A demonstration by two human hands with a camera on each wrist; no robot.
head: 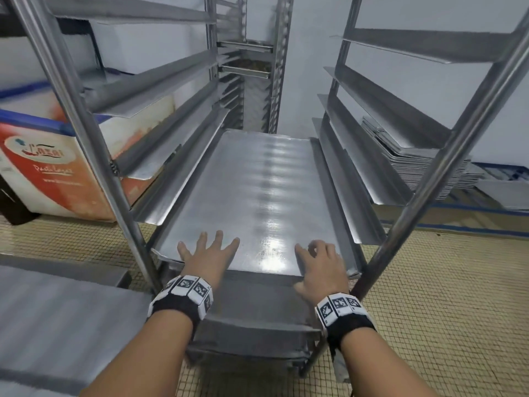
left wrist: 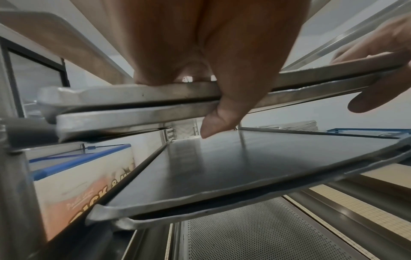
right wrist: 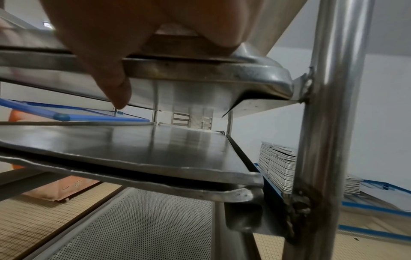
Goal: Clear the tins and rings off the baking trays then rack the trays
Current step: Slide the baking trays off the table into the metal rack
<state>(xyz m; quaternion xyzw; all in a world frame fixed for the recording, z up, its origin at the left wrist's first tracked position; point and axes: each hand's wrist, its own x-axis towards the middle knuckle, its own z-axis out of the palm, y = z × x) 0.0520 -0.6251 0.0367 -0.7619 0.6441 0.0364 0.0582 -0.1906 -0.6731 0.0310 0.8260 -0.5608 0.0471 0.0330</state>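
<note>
Tray: I see the top baking tray (head: 257,196) lying flat on the runners of the trolley rack (head: 86,133), long axis running away from me into the rack, near edge at the front posts.
Left hand (head: 207,257): mine lies flat on the tray, fingers spread, thumb under its near rim.
Right hand (head: 322,266): mine grasps the near rim, fingers on top, thumb beneath.
Below: more racked trays (left wrist: 244,167).
Around: chest freezer (head: 54,173) left, its lettering unreadable; stacked trays (head: 423,161) right.
</note>
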